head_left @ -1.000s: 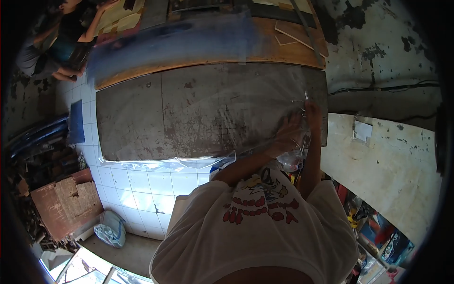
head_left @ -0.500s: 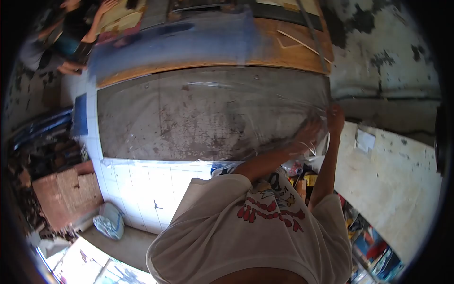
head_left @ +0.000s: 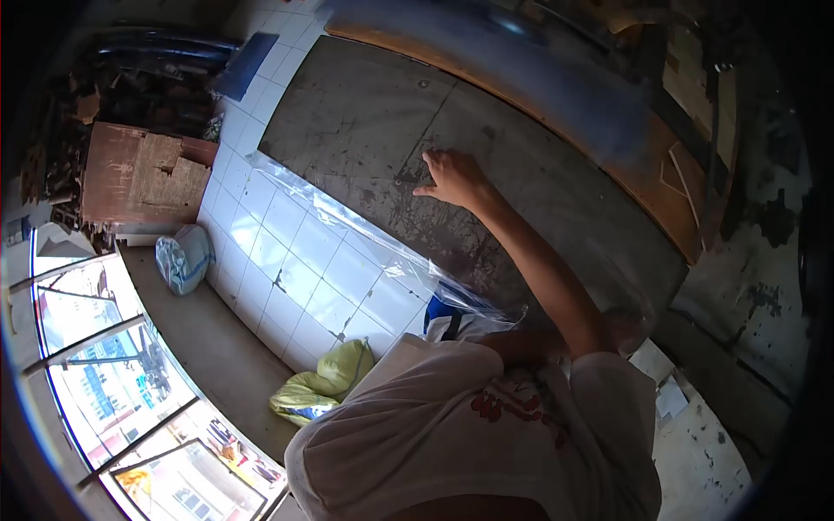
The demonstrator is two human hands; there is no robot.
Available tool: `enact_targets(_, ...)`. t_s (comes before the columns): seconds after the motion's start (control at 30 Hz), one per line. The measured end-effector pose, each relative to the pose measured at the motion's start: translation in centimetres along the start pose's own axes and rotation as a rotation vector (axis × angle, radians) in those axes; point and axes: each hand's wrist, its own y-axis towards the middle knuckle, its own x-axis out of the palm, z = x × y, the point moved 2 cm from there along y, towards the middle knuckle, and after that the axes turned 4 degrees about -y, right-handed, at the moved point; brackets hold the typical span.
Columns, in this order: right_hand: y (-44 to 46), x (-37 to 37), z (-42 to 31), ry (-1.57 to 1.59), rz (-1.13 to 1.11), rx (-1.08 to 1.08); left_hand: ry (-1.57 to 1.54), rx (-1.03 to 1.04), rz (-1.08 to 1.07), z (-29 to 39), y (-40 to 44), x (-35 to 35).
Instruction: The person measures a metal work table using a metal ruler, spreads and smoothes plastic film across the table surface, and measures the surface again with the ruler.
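Observation:
A clear plastic sheet (head_left: 382,252) lies over the dark, scuffed tabletop (head_left: 356,104), its crinkled edge hanging past the front side. My right hand (head_left: 453,180) reaches leftward over the middle of the tabletop, thumb and forefinger apart; it touches or hovers just above the sheet, and nothing shows in its fingers. Crossing beneath my right arm, my left hand (head_left: 627,328) is low at the right end of the table, dark and smeared, so its fingers cannot be made out.
Behind the tabletop runs a wooden board (head_left: 643,191) with a bluish sheet (head_left: 521,78) on it. White floor tiles (head_left: 304,234) lie in front. A yellow-green bag (head_left: 334,373), a white-blue bundle (head_left: 184,259) and stacked wood scraps (head_left: 148,178) stand to the left.
My right hand has moved from the table's right end to its middle. My left hand stays near the right end. The view has turned left.

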Motion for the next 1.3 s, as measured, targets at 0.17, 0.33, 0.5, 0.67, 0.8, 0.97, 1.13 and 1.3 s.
enact_targets(0.17, -0.1, 2.9, -0.5, -0.242, 0.419, -0.202, -0.015, -0.062, 0.058, -0.8, 0.4, -0.6)
enact_targets(0.33, -0.5, 6.1, -1.2, -0.072, 0.597, -0.265, -0.015, -0.094, 0.078, -1.9, 0.7, -1.8)
enact_targets(0.5, -1.0, 1.9, 0.1, 0.273, 0.467, -0.222, -0.023, -0.078, 0.047, -1.6, 0.8, -0.1)
enact_targets(0.67, -0.5, -2.1, 6.7, 0.244, 0.717, -0.044, -0.035, -0.088, 0.034, -0.9, 1.0, 0.6)
enact_targets(0.8, 0.9, -3.5, 13.7, 0.217, 0.791, 0.278, -0.023, -0.082, 0.019, -1.3, 0.7, 0.3)
enact_targets(0.97, 1.0, -2.5, 16.1, 0.006, 0.723, 0.124, -0.026, -0.071, 0.001, -1.1, 0.7, 0.5)
enact_targets(1.13, -2.0, -1.4, 12.5, -0.087, 0.78, 0.089, -0.032, -0.06, -0.029, -1.7, 0.4, -0.2)
enact_targets(1.3, -8.6, 3.4, 10.9, -0.145, 0.761, 0.207, -0.051, -0.035, -0.067, -1.0, -1.1, -0.6)
